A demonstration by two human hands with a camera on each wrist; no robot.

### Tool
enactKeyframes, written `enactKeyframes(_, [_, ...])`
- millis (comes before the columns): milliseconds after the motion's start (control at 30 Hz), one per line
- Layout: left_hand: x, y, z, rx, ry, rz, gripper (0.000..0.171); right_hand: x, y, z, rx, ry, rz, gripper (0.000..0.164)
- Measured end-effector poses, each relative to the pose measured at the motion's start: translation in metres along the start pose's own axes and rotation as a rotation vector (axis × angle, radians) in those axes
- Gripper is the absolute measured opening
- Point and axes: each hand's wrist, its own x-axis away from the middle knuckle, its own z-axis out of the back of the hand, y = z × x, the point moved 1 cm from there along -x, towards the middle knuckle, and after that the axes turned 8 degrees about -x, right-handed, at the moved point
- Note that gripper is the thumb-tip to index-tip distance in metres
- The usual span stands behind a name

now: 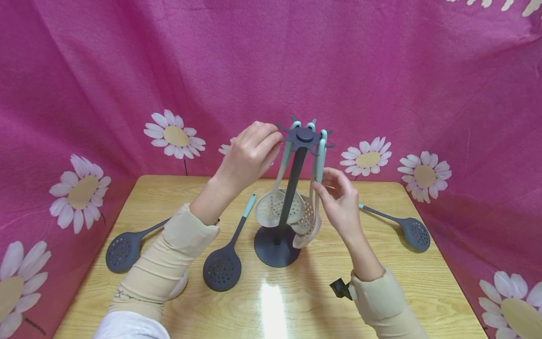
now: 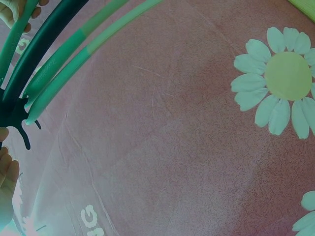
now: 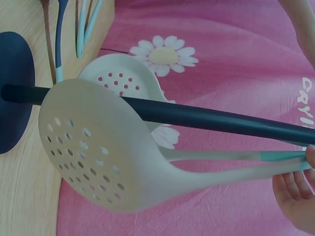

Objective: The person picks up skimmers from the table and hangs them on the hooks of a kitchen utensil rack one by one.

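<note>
A dark utensil stand (image 1: 293,195) stands upright on the table, with several beige perforated skimmers hanging by teal handles from its pronged top. My left hand (image 1: 251,153) pinches a prong on the left side of that top. Seen in the left wrist view, the fingers (image 2: 7,179) of this hand are at the prongs. My right hand (image 1: 340,200) grips the handle of a beige skimmer (image 3: 88,152) on the stand's right side. Its teal handle end (image 1: 321,162) reaches the prongs. Another beige skimmer (image 1: 267,209) hangs at the left, behind the pole.
Dark skimmers with teal handle ends lie on the wooden table: one (image 1: 222,269) left of the base, another (image 1: 123,252) at far left, a third (image 1: 416,234) at right. A pale round item (image 1: 179,287) shows partly beneath my left forearm. A pink flowered cloth (image 1: 237,61) surrounds the table.
</note>
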Motion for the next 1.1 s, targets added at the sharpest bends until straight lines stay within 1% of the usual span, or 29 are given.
enactKeyframes(100, [0.000,0.000,0.000,0.002,-0.001,0.001,0.007,-0.001,0.002,0.003,-0.016,-0.024,0.017,0.031])
enactKeyframes(200, [0.000,0.000,0.000,0.005,0.002,0.001,0.007,-0.004,0.005,0.009,-0.040,-0.033,0.065,0.030])
enactKeyframes(300, [0.000,0.000,0.000,0.009,0.006,0.001,0.008,-0.009,0.014,0.017,-0.046,0.001,0.132,0.027])
enactKeyframes(333, [0.000,0.000,0.000,0.010,0.008,0.001,0.008,-0.011,0.018,0.020,-0.028,0.021,0.159,0.027])
enactKeyframes(400, [0.000,0.000,0.000,0.012,0.009,0.001,0.007,-0.016,0.028,0.028,0.030,0.068,0.218,0.025])
enactKeyframes(433, [0.000,0.000,0.000,0.012,0.010,0.000,0.007,-0.018,0.034,0.032,0.077,0.093,0.246,0.024])
enactKeyframes(567, [0.000,0.000,0.000,0.014,0.012,0.002,0.007,-0.028,0.061,0.053,0.316,0.172,0.347,0.021])
enactKeyframes(633, [0.000,0.000,0.000,0.016,0.012,0.002,0.006,-0.033,0.075,0.065,0.434,0.186,0.365,0.021])
enactKeyframes(700, [0.000,0.000,0.000,0.018,0.012,0.003,0.007,-0.036,0.088,0.076,0.522,0.180,0.364,0.022])
enactKeyframes(800, [0.000,0.000,0.001,0.019,0.015,0.000,0.007,-0.037,0.105,0.091,0.619,0.136,0.324,0.024])
enactKeyframes(967, [0.000,-0.001,0.001,0.022,0.023,-0.003,0.006,-0.037,0.127,0.113,0.725,0.081,0.198,0.025])
enactKeyframes(1033, [0.000,-0.001,0.001,0.023,0.022,-0.005,0.006,-0.037,0.135,0.123,0.772,0.063,0.137,0.027])
enactKeyframes(1100, [0.000,-0.001,0.001,0.024,0.020,-0.006,0.006,-0.036,0.143,0.133,0.810,0.027,0.078,0.031])
